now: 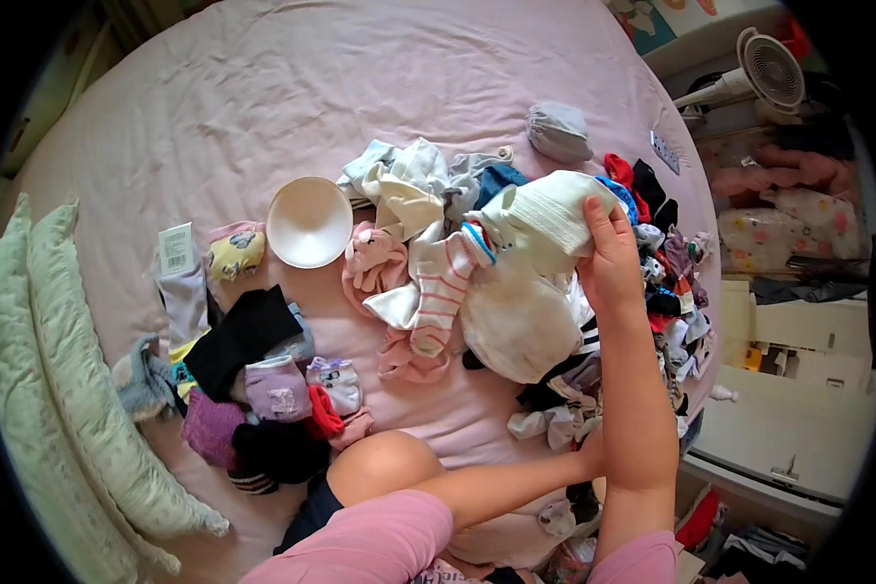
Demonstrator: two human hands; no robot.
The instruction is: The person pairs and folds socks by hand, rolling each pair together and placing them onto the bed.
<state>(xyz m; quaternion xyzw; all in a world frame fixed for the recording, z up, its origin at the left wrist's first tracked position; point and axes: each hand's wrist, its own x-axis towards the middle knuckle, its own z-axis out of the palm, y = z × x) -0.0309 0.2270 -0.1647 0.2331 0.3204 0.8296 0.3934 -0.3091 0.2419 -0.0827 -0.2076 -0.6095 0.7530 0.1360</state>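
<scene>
My right hand [608, 248] is raised over the bed, thumb and fingers closed on the edge of a white ribbed-knit piece [550, 209]. A cream rounded cloth piece [521, 331] shows just below it. Close by on the left lies a white sock with red stripes and a blue rim [446, 292]. My left arm reaches across to the right, and my left hand [594, 453] is mostly hidden behind my right forearm; its fingers do not show. That hand is nearest to the dark and white socks [555, 419] on the bed.
A colourful heap of small socks [667, 302] runs along the bed's right edge. Folded socks [277, 389] lie at left, near a white bra cup [310, 222]. A grey cloth bundle [559, 131] and a phone [665, 153] lie farther back. Green pillows [97, 389] line the left.
</scene>
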